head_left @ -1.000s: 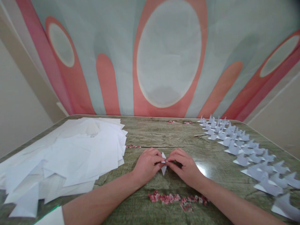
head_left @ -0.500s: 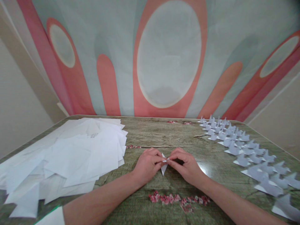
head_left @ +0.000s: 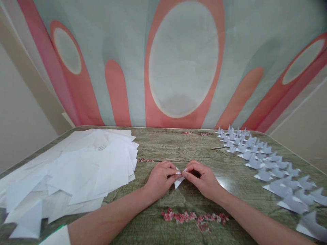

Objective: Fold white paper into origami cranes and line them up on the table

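A small folded white paper piece (head_left: 179,182) is held up between my two hands, just above the middle of the table. My left hand (head_left: 162,178) pinches it from the left with thumb and fingertips. From the right, my right hand (head_left: 200,177) grips it in the same way, its fingertips nearly touching the left ones. The paper's pointed lower end shows beneath the fingers, and a small tip sticks up between them. Its middle is hidden by the fingertips.
A spread pile of white paper sheets (head_left: 84,173) covers the table's left side. Rows of folded paper birds (head_left: 255,161) stand along the right. The wood-patterned table (head_left: 163,144) has printed pink flowers (head_left: 178,216). A patterned backdrop (head_left: 184,61) rises behind its far edge.
The folded paper has tilted a little, its lower point swinging slightly left and up. Both hands keep their pinch, with only slight finger movement.
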A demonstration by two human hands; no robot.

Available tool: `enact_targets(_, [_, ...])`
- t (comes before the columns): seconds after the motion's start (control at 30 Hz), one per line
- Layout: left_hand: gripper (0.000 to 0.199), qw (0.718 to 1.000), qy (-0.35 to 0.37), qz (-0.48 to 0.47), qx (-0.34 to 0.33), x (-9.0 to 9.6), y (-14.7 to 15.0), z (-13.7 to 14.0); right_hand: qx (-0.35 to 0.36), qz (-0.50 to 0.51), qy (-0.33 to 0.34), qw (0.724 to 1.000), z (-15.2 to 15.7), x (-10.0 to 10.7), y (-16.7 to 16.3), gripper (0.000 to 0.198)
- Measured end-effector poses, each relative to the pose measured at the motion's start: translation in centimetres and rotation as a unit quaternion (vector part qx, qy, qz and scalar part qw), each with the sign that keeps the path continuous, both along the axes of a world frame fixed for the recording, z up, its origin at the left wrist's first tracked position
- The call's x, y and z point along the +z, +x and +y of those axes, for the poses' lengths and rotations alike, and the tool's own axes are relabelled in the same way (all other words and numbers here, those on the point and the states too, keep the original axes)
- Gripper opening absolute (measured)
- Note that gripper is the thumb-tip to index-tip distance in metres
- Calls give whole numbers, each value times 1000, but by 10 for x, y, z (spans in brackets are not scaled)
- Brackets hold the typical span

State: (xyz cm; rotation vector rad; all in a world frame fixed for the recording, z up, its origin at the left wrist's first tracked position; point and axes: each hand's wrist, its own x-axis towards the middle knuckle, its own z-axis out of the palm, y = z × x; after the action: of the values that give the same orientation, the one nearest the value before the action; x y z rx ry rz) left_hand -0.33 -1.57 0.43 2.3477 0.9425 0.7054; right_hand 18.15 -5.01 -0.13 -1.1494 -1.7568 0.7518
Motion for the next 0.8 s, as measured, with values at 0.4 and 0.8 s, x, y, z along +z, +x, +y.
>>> enact_targets(0.4, [18,1000,17,6,7,-2,0,1,3,-11,0,1000,2,-5,-1,12])
enact_targets(0.8, [16,998,50,28,21,1,-1,-2,6,-62,-6,998,-2,-4,-4,15])
